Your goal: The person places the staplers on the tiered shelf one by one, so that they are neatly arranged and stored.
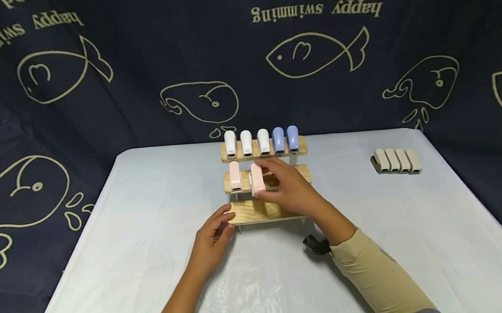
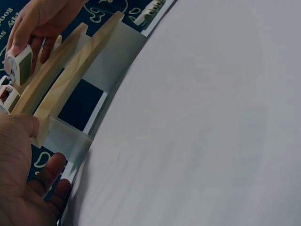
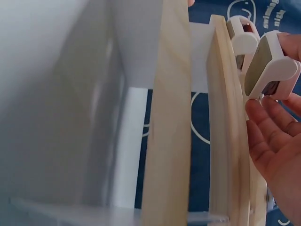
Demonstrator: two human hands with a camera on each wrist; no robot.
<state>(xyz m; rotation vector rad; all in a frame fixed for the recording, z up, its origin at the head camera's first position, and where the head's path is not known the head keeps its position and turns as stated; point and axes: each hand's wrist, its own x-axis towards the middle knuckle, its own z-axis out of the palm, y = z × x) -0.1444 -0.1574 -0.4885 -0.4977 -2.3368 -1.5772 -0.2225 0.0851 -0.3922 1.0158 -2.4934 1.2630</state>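
Note:
My right hand (image 1: 287, 186) pinches a pink mini stapler (image 1: 257, 178) with a white body, over the middle shelf (image 1: 302, 173) of a wooden three-tier stand. In the right wrist view this stapler (image 3: 270, 66) is tilted, its greyish base pad showing. Whether it touches the shelf I cannot tell. Another pink stapler (image 1: 235, 176) sits at that shelf's left end. My left hand (image 1: 210, 243) rests its relaxed fingers against the left end of the bottom shelf (image 1: 266, 211). In the left wrist view, fingertips (image 2: 51, 172) hang beside the stand's clear side panel (image 2: 70, 136).
On the top shelf (image 1: 227, 158) stand three white staplers (image 1: 246, 143) and two blue ones (image 1: 279, 140). Several pale beige staplers (image 1: 396, 161) lie in a row on the white table (image 1: 140, 194) to the right. A dark printed cloth (image 1: 233, 35) hangs behind.

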